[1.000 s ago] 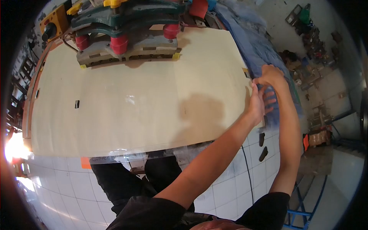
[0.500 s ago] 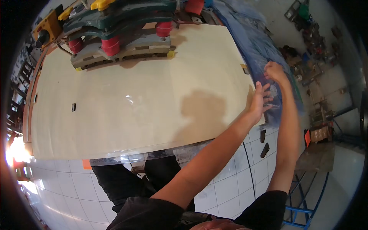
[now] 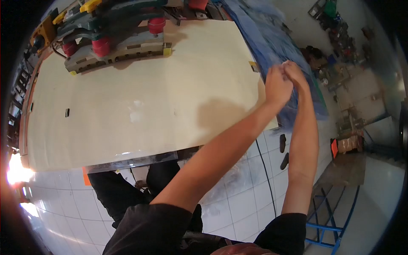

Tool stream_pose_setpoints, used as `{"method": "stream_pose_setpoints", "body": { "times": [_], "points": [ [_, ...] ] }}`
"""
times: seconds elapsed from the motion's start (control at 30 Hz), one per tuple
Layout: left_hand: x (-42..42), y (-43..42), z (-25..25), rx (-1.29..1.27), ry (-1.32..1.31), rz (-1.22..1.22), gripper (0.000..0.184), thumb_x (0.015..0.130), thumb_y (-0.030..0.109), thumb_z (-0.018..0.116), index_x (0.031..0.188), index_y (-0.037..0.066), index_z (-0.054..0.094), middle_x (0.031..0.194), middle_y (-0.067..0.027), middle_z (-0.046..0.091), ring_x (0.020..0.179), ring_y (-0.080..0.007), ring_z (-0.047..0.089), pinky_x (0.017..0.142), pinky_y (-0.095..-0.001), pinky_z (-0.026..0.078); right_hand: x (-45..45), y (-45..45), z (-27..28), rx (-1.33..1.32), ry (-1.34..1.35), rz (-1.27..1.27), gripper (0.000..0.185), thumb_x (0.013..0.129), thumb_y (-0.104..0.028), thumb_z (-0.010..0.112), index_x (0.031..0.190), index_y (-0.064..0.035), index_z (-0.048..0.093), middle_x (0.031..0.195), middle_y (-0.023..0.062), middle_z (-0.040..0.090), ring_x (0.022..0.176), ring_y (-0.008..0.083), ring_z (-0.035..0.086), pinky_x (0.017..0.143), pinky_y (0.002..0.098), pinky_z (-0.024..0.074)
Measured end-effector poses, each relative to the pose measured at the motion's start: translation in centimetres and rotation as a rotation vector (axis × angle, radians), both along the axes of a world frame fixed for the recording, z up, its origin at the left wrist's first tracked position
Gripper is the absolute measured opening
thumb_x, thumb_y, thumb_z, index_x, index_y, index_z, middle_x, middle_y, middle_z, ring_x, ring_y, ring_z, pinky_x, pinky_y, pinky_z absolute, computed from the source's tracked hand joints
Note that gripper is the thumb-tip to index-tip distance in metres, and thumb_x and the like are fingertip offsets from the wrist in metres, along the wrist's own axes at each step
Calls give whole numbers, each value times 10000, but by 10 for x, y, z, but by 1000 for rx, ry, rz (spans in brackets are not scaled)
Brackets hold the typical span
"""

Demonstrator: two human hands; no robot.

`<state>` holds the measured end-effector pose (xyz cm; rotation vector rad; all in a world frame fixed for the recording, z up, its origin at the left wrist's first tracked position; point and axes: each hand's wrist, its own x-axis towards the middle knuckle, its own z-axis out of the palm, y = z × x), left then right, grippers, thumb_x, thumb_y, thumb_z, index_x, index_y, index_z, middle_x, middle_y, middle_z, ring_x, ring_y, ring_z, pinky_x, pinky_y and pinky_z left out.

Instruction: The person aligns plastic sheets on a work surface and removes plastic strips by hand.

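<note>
Listing from my remote seat, starting at the hands. Item: blue sheeting (image 3: pixel 268 44), rumpled, glossy in places, running alongside the right edge of the cream sheet (image 3: pixel 97 106), under and around both hands. Item: that cream sheet, broad, pale, spread over the worktable, two pale glints near its middle. On it, a small dark tab (image 3: pixel 67 112) toward the left; at its right edge, a small yellow-and-dark piece (image 3: pixel 253 66). Clear film (image 3: pixel 131 162) shows along the near edge.

At the far left, one green clamp device (image 3: pixel 114 17) with red cups (image 3: pixel 101 46) and a yellow knob (image 3: pixel 90 5); near it, a yellow box (image 3: pixel 42 36) with a black knob.

Room: white tiled floor (image 3: pixel 242 199), crossed by a black cable (image 3: pixel 267 178); two dark flat objects, one of them (image 3: pixel 282 143) just off the table's right corner; a brown-topped stand (image 3: pixel 342 170) with blue metal legs (image 3: pixel 325 227); mixed clutter (image 3: pixel 335 32) at upper right; strong light at the left margin.

Grip, left hand (image 3: pixel 278 87): fingers bent, beside the right, over the blue sheeting. Grip, right hand (image 3: pixel 295 74): fingers drawn inward, tips close to the left's. Something whitish shows at the tips, too small for me to name; how far either grip is closed, or on what, I cannot tell.
</note>
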<state>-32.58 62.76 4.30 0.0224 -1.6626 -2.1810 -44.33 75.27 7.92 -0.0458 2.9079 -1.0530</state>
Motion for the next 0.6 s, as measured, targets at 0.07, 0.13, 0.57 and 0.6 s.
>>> {"method": "stream_pose_setpoints", "body": {
  "times": [0.07, 0.13, 0.57, 0.6],
  "points": [
    [-26, -2, -3, -157, 63, 80, 335, 889, 145, 555, 1191, 3, 589, 1185, -205, 631, 1136, -367, 586, 956, -455, 453, -30, 20, -20, 5, 220, 190, 247, 907, -201, 552, 952, 18, 658, 881, 146, 712, 744, 249, 676, 676, 380, 513],
    [-44, -14, -18, -642, 130, 115, 375, 874, 149, 578, 1225, 20, 599, 1320, -182, 577, 1252, -339, 532, 1074, -487, 374, -23, 6, -12, 128, 180, 126, 244, 885, -202, 584, 905, 26, 670, 859, 153, 709, 750, 247, 673, 685, 381, 506],
    [-52, -13, -52, -1283, -20, -56, 652, 1020, 336, 346, 1587, 52, 196, 1661, -177, 142, 1541, -291, 137, 1236, -492, 74, -33, -28, 46, 324, -301, 302, 91, 850, -66, 673, 794, -30, 611, 676, 60, 636, 577, 123, 630, 518, 270, 510],
    [-52, -16, -50, -1288, -20, -45, 652, 1020, 336, 346, 1587, 52, 196, 1661, -177, 142, 1541, -291, 137, 1236, -492, 74, -42, -29, 56, 349, -343, 378, 64, 854, -52, 661, 814, -27, 618, 682, 65, 641, 561, 126, 627, 509, 274, 513]
  ]
}}
